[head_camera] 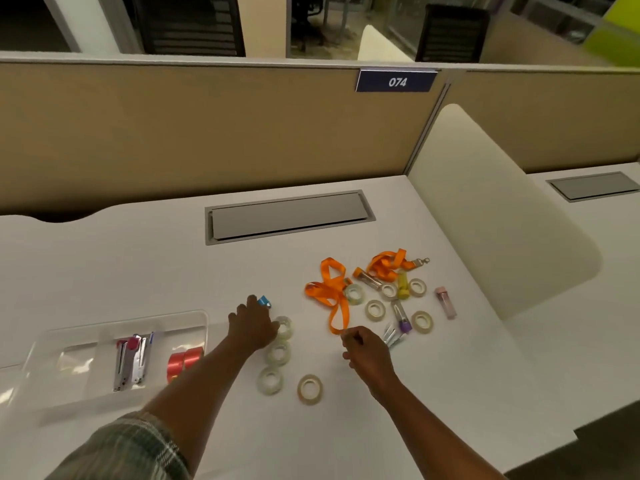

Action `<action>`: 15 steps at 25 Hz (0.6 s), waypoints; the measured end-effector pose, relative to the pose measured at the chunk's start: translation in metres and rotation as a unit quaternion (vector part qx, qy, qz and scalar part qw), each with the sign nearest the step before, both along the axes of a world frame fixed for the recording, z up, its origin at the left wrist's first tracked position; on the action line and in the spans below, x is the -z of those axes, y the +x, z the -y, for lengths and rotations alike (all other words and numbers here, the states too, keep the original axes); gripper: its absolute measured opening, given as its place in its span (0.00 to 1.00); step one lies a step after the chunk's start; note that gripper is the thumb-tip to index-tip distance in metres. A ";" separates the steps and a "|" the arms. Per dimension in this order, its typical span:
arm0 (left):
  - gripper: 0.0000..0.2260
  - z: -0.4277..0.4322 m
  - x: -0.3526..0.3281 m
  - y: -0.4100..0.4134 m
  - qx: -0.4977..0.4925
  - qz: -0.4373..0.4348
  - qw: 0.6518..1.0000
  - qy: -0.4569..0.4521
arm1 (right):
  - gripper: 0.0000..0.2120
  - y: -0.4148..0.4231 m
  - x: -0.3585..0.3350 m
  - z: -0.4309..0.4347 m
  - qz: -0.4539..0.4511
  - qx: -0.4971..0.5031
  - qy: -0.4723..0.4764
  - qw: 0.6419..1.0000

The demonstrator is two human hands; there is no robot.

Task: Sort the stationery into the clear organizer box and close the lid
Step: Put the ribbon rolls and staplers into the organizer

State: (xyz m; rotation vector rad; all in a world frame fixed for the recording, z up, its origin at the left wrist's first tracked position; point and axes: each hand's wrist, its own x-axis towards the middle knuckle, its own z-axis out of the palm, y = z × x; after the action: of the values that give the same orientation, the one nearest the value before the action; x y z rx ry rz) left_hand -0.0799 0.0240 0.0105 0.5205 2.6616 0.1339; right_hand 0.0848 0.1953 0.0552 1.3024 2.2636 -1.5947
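The clear organizer box [45, 344] lies at the left of the white desk and holds staplers [133, 358] and red tape rolls [183, 363]. My left hand [254, 327] rests palm down over a clear tape roll [285, 329], and a small blue-capped item [264, 301] sits at its fingertips. More clear tape rolls [273, 367] lie just below it. My right hand [365, 351] pinches the lower end of an orange lanyard [330, 292]. A second orange lanyard [386, 265], several tape rolls [375, 310] and small capped tubes [401, 317] are scattered to the right.
A grey cable hatch [289, 216] is set into the desk behind the items. A tan partition with a "074" label [396, 81] runs along the back. A cream divider panel [491, 216] stands at the right edge. A pink tube [446, 302] lies near it.
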 end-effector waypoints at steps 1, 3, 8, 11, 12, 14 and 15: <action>0.21 -0.004 0.000 0.003 -0.015 -0.005 1.000 0.020 | 0.08 0.004 0.001 -0.009 0.005 0.011 0.023 1.000; 0.19 -0.013 -0.002 0.007 -0.036 -0.011 0.997 0.068 | 0.07 0.011 0.002 -0.026 0.022 0.027 0.101 0.994; 0.16 -0.043 -0.020 0.025 -0.056 -0.030 0.976 0.207 | 0.30 0.024 0.017 -0.061 0.096 -0.046 0.192 0.976; 0.12 -0.062 -0.035 0.040 -0.063 -0.056 0.960 0.265 | 0.39 0.025 0.029 -0.070 0.137 -0.086 0.200 0.966; 0.11 -0.068 -0.040 0.045 -0.068 -0.059 0.956 0.280 | 0.39 0.023 0.032 -0.072 0.143 -0.085 0.196 0.966; 0.07 -0.076 -0.049 0.053 -0.075 -0.060 0.945 0.312 | 0.35 0.021 0.039 -0.074 0.140 -0.079 0.192 0.968; 0.06 -0.079 -0.052 0.057 -0.076 -0.063 0.940 0.327 | 0.31 0.021 0.042 -0.075 0.128 -0.075 0.189 0.971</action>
State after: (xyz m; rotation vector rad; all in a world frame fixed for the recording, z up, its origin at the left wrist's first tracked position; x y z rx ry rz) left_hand -0.0229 0.1034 0.0629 0.5270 2.7381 1.0900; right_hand 0.1055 0.2699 0.0132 1.2821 2.5009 -0.9139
